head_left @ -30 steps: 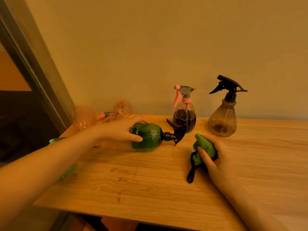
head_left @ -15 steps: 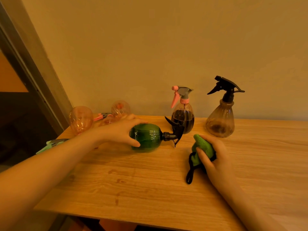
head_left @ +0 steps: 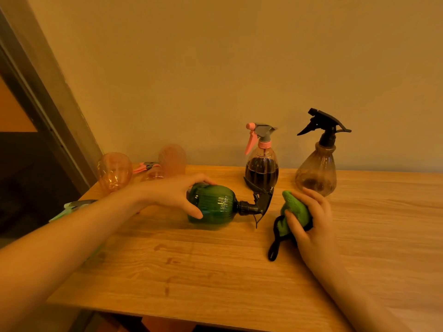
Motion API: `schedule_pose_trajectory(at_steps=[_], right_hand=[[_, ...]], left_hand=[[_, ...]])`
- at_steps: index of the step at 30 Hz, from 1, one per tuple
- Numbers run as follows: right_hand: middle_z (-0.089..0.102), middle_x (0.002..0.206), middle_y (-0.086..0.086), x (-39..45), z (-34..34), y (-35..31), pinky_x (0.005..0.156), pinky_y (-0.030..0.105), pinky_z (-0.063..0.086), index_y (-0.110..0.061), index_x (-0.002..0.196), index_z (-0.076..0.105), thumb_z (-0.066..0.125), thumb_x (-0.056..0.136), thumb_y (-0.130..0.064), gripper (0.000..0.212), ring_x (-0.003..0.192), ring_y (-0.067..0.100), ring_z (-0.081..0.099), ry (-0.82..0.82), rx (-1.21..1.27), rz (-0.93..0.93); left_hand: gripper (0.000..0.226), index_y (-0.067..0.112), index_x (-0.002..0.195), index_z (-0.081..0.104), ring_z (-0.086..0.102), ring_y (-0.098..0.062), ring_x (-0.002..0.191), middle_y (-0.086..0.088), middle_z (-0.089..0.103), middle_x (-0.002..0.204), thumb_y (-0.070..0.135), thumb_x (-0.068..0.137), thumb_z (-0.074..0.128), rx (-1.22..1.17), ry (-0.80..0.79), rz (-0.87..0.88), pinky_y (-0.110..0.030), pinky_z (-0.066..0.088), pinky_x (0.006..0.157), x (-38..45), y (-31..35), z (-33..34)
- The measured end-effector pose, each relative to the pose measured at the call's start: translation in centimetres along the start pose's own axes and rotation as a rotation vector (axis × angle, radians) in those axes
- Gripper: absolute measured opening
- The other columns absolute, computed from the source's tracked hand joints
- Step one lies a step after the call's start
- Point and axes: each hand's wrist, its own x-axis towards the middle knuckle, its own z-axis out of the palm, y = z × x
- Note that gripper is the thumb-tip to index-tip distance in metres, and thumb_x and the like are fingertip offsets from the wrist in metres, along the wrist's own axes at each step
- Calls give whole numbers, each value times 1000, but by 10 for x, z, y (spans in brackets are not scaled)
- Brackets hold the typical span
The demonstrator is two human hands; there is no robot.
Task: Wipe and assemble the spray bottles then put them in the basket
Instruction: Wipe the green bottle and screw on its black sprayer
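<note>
Green bottle on its side, cloth in the other hand.

The left hand [head_left: 177,195] grips the base of the green bottle [head_left: 213,207], which lies on the counter [head_left: 215,271] with its black nozzle pointing right. The right hand [head_left: 311,221] clutches a green cloth [head_left: 296,209] just beside the nozzle. Behind stand a pink-topped bottle [head_left: 261,171] and a black-topped bottle [head_left: 316,173], upright near the wall; two pink bottle bodies [head_left: 115,171] sit far left.

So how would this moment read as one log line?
left hand: grips green spray bottle, sideways | right hand: holds green cloth | wiping: pending
</note>
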Motion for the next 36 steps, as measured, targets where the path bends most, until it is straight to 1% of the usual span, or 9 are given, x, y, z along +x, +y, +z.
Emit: schedule_pose_trajectory(at_steps=[3,6,9,13,17,20,24,30,36], right_hand=[[41,134,1,0,0,0,99,4,26,-27,121,54,67,85,-27,38,126,-2,35,24,-10,9],[41,133,-1,2,3,-2,100,7,27,-24,123,56,55,86,-43,42,125,-2,36,17,-14,28],[37,133,-5,9,10,-10,102,19,31,-21,125,56,57,91,-36,36,124,1,35,11,-41,16],[37,137,1,32,27,-29,102,21,32,-15,127,56,60,90,-21,38,125,8,35,14,-130,-48],[47,134,12,51,47,-36,101,31,36,-9,124,59,59,90,-25,37,124,23,42,-74,-299,-255],[47,137,11,53,55,-30,102,33,37,-11,125,59,43,95,-40,45,126,24,42,-197,-369,-307],[45,142,8,45,56,-14,104,50,39,-16,131,55,41,95,-43,48,130,27,44,-338,-480,-408],[47,141,9,42,46,-1,102,47,43,-16,134,50,43,95,-37,44,129,27,44,-351,-497,-475],[53,133,12,36,34,10,98,46,47,-12,130,56,45,96,-35,42,127,30,46,-341,-534,-554]], left_hand=[[71,37,133,41,49,3,114,22,45,128,20,76,79,-16,-1,5,-9,44,86,1,0,0],[68,38,129,44,49,4,111,22,47,124,20,74,80,-26,-3,-2,-8,43,84,4,0,-3],[67,43,124,47,51,-2,115,18,50,126,25,70,83,-31,-18,-13,-20,44,93,8,-1,-7],[69,43,125,47,49,-6,118,16,49,129,30,69,84,-16,-27,-20,-30,44,101,10,-1,-9],[69,40,126,48,51,-4,115,16,51,126,25,70,83,-41,-25,-14,-24,46,94,7,-1,-8],[69,36,129,47,50,-2,116,17,51,127,23,71,82,-28,-24,7,-22,45,95,7,-1,-8],[70,37,130,46,49,0,117,18,50,127,23,72,82,-16,-19,30,-21,44,97,7,-2,-6],[71,35,132,45,48,0,118,18,49,129,21,73,81,-59,-24,34,-19,43,97,8,-5,-5],[68,43,128,44,47,2,117,21,48,128,24,74,80,-48,-28,14,-14,41,91,10,-4,-6]])
